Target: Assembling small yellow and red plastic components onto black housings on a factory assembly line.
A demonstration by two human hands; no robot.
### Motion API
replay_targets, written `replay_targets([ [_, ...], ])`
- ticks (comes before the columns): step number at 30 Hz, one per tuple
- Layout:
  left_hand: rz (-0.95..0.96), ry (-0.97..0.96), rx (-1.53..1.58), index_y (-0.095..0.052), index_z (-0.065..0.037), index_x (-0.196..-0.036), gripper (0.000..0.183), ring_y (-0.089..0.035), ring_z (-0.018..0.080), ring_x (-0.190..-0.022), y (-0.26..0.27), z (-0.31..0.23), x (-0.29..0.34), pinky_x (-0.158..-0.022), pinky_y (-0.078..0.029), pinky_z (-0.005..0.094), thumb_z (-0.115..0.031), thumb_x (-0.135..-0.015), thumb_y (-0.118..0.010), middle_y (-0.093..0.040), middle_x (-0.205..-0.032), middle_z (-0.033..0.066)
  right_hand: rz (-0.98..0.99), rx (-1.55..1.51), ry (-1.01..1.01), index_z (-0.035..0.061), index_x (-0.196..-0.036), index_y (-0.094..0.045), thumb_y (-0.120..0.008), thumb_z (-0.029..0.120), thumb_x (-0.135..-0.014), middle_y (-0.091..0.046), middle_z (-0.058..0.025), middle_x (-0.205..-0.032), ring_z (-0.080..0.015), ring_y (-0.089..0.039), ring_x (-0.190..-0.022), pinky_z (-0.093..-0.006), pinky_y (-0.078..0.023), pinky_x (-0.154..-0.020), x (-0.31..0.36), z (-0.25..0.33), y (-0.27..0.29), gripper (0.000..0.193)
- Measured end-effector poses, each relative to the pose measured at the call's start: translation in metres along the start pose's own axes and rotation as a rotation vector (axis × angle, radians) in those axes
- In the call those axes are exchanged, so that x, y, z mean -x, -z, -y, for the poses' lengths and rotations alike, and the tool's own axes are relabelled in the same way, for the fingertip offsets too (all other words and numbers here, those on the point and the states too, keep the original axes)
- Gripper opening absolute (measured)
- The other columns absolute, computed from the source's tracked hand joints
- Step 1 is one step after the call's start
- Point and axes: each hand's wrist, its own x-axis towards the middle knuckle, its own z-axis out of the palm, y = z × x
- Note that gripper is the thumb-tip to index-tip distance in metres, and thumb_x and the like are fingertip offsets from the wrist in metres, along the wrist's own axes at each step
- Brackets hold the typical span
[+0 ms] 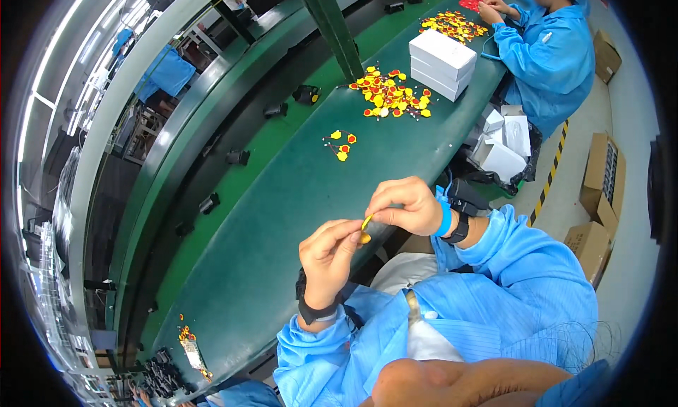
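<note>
My left hand (pixel 330 255) and my right hand (pixel 408 208) meet in front of me above the near edge of the green work surface, both closed in a pinch. Between their fingertips is a small yellow disc-like piece (pixel 365 238). A thin yellow sliver (pixel 367 222) stands up from it toward my right fingertips; I cannot tell whether the two are joined. Ahead on the surface lie a few yellow-and-red wired parts (pixel 342 152). Beyond them is a larger pile of the same wired parts (pixel 392 96).
White boxes (pixel 443 61) are stacked beside the pile. A co-worker (pixel 547 61) in blue handles red pieces at the far end, near another pile (pixel 452 27). A conveyor (pixel 233 117) with black parts runs along the left. Discarded white cartons (pixel 505 142) fill a bag on the right.
</note>
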Motion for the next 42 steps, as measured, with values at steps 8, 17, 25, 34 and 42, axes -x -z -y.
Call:
replay_targets([
  [8, -0.06, 0.079, 0.085, -0.066, 0.005, -0.096, 0.012, -0.067, 0.0168, -0.075, -0.008, 0.008, 0.0, -0.063, -0.054, 0.0243, 0.003, -0.084, -0.065, -0.066, -0.09, 0.0114, -0.11, -0.647, -0.56, -0.0004, -0.091, -0.064, -0.065, 0.008, -0.087, -0.064, -0.0041, -0.08, -0.0097, -0.058, -0.068, -0.0226, -0.046, -0.061, 0.009, -0.013, -0.012, 0.009],
  [17, -0.092, 0.209, 0.181, -0.066, 0.004, -0.093, 0.009, -0.066, 0.0146, -0.069, -0.012, 0.007, -0.002, -0.059, -0.052, 0.0229, -0.002, -0.086, -0.065, -0.066, -0.082, 0.0081, -0.066, -0.751, -0.623, 0.0014, -0.089, -0.065, -0.069, 0.015, -0.085, -0.063, -0.0012, -0.076, -0.0074, -0.056, -0.067, -0.021, -0.044, -0.058, 0.013, -0.021, -0.012, 0.015],
  [25, -0.186, 0.393, 0.241, -0.064, 0.002, -0.086, 0.004, -0.062, 0.0109, -0.066, -0.003, 0.019, 0.007, -0.06, -0.05, 0.0223, -0.001, -0.085, -0.063, -0.065, -0.079, 0.006, 0.135, -0.976, -0.679, 0.0011, -0.085, -0.064, -0.069, 0.013, -0.085, -0.06, -0.0023, -0.072, -0.01, -0.054, -0.063, -0.0227, -0.041, -0.055, 0.015, -0.016, -0.017, 0.013],
  [34, 0.201, 1.071, -0.229, -0.067, 0.001, -0.079, 0.006, -0.058, 0.0092, -0.062, 0.113, -0.006, 0.183, -0.057, -0.047, 0.0241, -0.001, -0.076, -0.063, -0.062, -0.065, 0.0036, -0.017, -1.027, -0.739, 0.0004, -0.081, -0.063, -0.069, 0.011, -0.084, -0.058, -0.0032, -0.07, -0.01, -0.05, -0.058, -0.0232, -0.039, -0.053, 0.017, -0.039, -0.001, 0.012],
  [42, 0.616, 1.036, -1.175, -0.072, -0.007, -0.074, 0.022, -0.066, 0.034, -0.079, 0.049, 0.113, 0.317, -0.071, -0.052, 0.0412, -0.026, -0.076, -0.062, -0.068, -0.081, 0.0198, -0.078, -0.803, -0.738, 0.0005, -0.081, -0.062, -0.066, 0.012, -0.086, -0.055, -0.0023, -0.066, -0.01, -0.047, -0.056, -0.0239, -0.036, -0.052, 0.011, -0.048, -0.008, 0.013],
])
